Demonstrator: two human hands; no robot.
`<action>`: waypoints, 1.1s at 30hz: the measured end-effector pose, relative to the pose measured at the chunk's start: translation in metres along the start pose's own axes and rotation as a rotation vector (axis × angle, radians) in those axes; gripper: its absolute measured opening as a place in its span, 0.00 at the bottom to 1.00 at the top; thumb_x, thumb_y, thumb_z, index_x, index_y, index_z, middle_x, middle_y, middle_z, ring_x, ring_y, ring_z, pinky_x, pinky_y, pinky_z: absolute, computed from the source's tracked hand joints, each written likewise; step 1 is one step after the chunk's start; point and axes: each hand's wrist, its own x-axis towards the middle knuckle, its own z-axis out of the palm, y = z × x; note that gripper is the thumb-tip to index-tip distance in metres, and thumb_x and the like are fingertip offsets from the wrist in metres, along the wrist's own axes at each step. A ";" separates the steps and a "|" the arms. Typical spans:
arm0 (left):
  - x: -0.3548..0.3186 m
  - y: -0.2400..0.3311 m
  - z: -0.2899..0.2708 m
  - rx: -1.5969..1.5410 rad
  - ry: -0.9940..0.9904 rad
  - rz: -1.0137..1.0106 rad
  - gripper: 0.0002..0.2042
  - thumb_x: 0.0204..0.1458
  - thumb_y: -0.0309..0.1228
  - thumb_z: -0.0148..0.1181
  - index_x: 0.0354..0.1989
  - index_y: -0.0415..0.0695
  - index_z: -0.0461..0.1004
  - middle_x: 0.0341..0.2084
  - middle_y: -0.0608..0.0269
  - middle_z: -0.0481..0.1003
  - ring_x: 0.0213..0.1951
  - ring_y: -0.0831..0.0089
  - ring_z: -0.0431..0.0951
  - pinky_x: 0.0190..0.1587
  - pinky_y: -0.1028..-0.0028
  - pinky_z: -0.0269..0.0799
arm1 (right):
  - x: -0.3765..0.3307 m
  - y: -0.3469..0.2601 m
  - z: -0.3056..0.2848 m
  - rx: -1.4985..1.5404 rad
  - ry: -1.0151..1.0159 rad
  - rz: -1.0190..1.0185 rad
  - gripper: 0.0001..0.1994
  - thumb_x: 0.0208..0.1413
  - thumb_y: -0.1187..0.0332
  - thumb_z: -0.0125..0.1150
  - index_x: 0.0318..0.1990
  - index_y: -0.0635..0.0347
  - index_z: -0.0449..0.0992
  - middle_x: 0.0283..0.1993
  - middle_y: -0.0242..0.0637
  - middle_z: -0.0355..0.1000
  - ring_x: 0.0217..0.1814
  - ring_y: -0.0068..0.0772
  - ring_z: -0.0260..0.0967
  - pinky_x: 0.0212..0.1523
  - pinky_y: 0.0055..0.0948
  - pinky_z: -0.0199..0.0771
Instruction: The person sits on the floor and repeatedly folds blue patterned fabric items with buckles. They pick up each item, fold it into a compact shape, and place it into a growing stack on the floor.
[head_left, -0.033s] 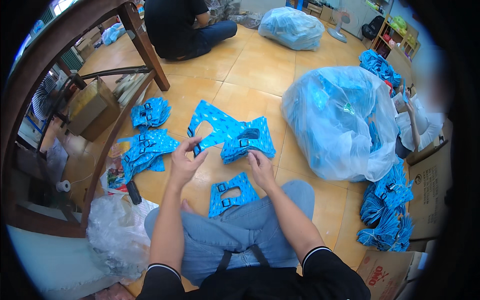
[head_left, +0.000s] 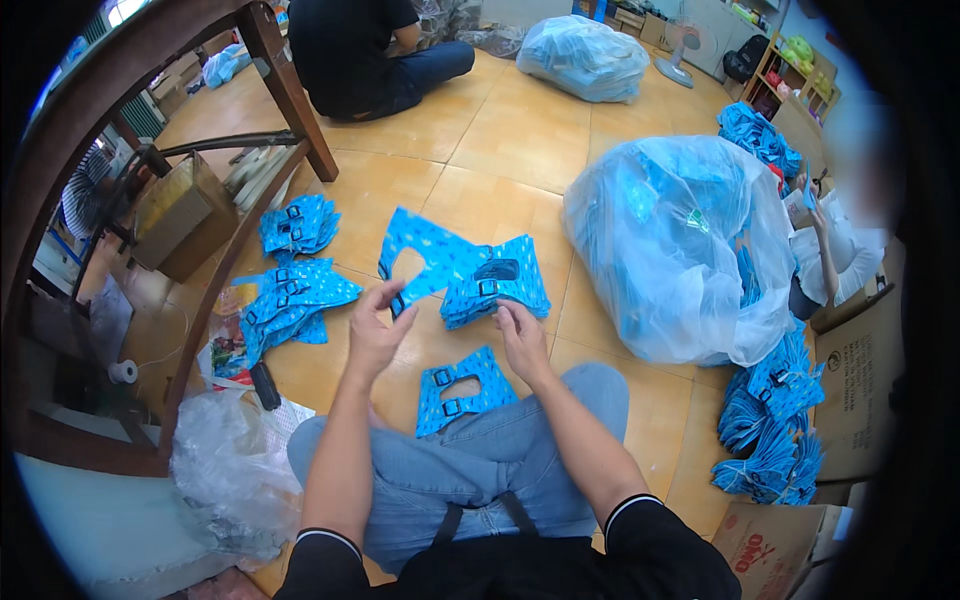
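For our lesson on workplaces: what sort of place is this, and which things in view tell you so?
Probably a home workshop doing piecework by hand: stacks of blue fabric pieces with buckles on the tiled floor, big plastic sacks of them, and cardboard boxes.

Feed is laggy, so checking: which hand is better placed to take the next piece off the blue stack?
Probably right. The right hand already touches the blue stack; the left hand is busy pinching the unfolded piece.

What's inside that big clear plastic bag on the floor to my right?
The big clear plastic bag is stuffed with bright blue fabric pieces like the one in your left hand. How many, and anything buried beneath, can't be seen.
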 end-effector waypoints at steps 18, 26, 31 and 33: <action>0.006 -0.018 0.023 -0.206 0.109 -0.195 0.21 0.58 0.37 0.54 0.56 0.38 0.66 0.51 0.56 0.71 0.53 0.71 0.71 0.55 0.69 0.65 | 0.038 -0.041 0.005 0.561 -0.118 0.157 0.27 0.50 0.74 0.62 0.57 0.69 0.61 0.51 0.41 0.69 0.52 0.28 0.67 0.54 0.28 0.68; -0.013 0.016 -0.003 -0.662 -0.321 -0.400 0.17 0.57 0.29 0.57 0.52 0.36 0.67 0.39 0.62 0.76 0.37 0.78 0.77 0.41 0.78 0.74 | 0.010 -0.052 -0.011 0.259 -0.076 0.104 0.31 0.53 0.70 0.61 0.61 0.73 0.55 0.56 0.46 0.65 0.56 0.32 0.65 0.56 0.29 0.64; -0.042 0.022 -0.010 -0.412 -0.335 -0.286 0.14 0.57 0.29 0.57 0.50 0.38 0.68 0.35 0.65 0.76 0.34 0.82 0.75 0.37 0.81 0.73 | -0.021 -0.053 -0.026 0.197 -0.122 0.093 0.26 0.55 0.66 0.61 0.59 0.69 0.62 0.51 0.42 0.70 0.51 0.29 0.68 0.53 0.28 0.67; -0.049 0.014 -0.011 -0.479 -0.285 -0.399 0.14 0.57 0.27 0.55 0.50 0.36 0.67 0.38 0.63 0.76 0.36 0.81 0.76 0.40 0.79 0.74 | -0.027 -0.050 -0.022 0.243 -0.142 0.108 0.23 0.57 0.65 0.59 0.57 0.68 0.65 0.49 0.39 0.72 0.49 0.26 0.69 0.51 0.26 0.67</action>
